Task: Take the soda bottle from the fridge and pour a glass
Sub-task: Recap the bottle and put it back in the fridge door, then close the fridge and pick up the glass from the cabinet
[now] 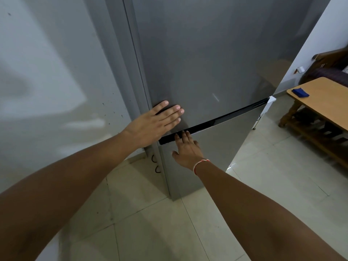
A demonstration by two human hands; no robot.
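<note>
A tall grey fridge (207, 63) stands in front of me with both doors closed. A dark slot (226, 117) runs between its upper and lower door. My left hand (156, 123) lies flat on the lower left corner of the upper door, fingers spread. My right hand (186, 149), with a red and white thread at the wrist, rests on the top of the lower door, its fingertips reaching into the dark slot. Neither a soda bottle nor a glass is in view.
A white wall (47, 81) stands close on the left of the fridge. At the right edge is a wooden table (323, 102) with a blue cloth (300, 92) on it. Pale floor tiles (169, 223) lie below.
</note>
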